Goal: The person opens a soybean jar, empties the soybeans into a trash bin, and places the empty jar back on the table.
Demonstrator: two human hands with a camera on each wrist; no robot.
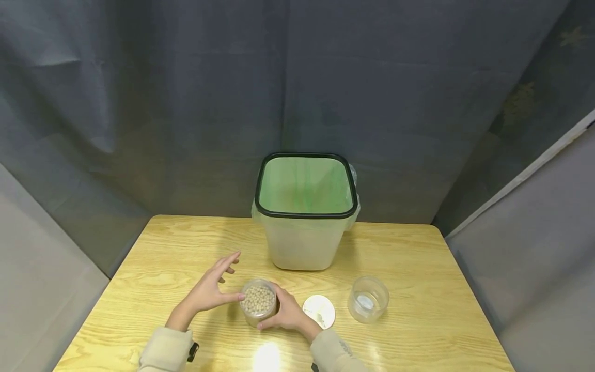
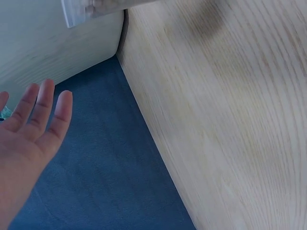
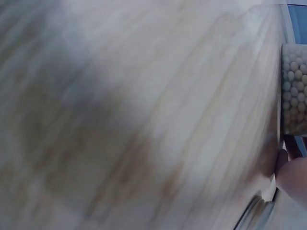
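Note:
A clear round jar [image 1: 258, 301] filled with small pale round beads stands uncovered on the table. My right hand [image 1: 289, 312] grips it from the right, thumb at the near side and fingers round the far side. The left hand [image 1: 209, 290] is to its left with fingers spread and extended; the thumb tip is at the jar's rim, and I cannot tell whether it touches. In the left wrist view those fingers [image 2: 58, 117] are apart and hold nothing. The right wrist view shows the jar's bead-filled side [image 3: 295, 91] at the right edge.
A white round lid [image 1: 319, 311] lies just right of my right hand. Farther right stands a clear round container [image 1: 368, 299]. A translucent bin [image 1: 302, 245] with a black rim and green liner stands behind the jar. Grey curtains [image 1: 209, 103] enclose the wooden table [image 1: 418, 330].

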